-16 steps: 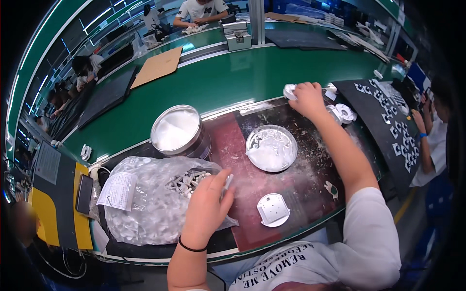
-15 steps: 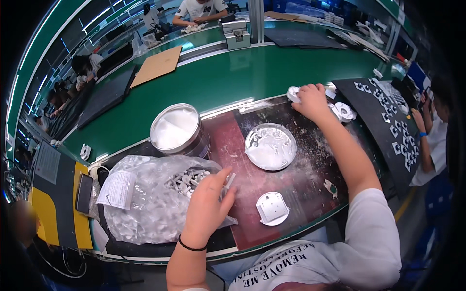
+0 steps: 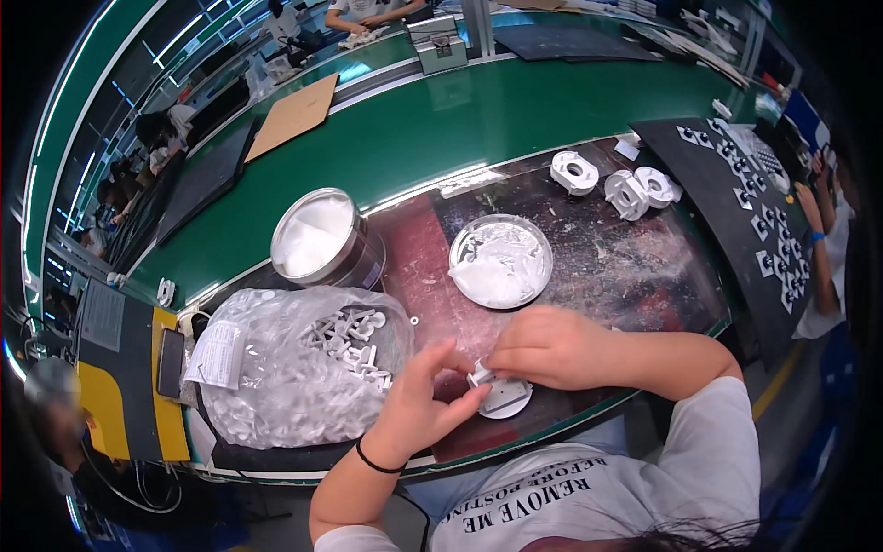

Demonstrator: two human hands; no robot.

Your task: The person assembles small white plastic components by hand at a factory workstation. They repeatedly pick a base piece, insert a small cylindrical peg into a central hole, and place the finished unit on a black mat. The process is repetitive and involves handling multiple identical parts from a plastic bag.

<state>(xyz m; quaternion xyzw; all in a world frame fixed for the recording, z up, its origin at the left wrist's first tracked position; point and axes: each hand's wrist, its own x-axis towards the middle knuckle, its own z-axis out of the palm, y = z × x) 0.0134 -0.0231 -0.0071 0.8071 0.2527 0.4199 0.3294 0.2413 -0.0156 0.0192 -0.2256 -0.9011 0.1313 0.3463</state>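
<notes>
From afar I see a factory workshop: there is a long green workbench (image 3: pixel 405 133), a bag (image 3: pixel 276 396) of many small parts (image 3: pixel 371 321), and several co-workers (image 3: pixel 354 11).

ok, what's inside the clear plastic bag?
Inside the clear plastic bag, toward its right: a jumble of small white and grey stemmed parts, some with round heads. Elsewhere the wrinkles blur the contents; the paper label hides what lies behind it.

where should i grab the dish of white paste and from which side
Probably pinch the dish by its rim, coming from the right: paste covers much of the middle, the round edge gives a bare grip, and the tin stands to its left.
</notes>
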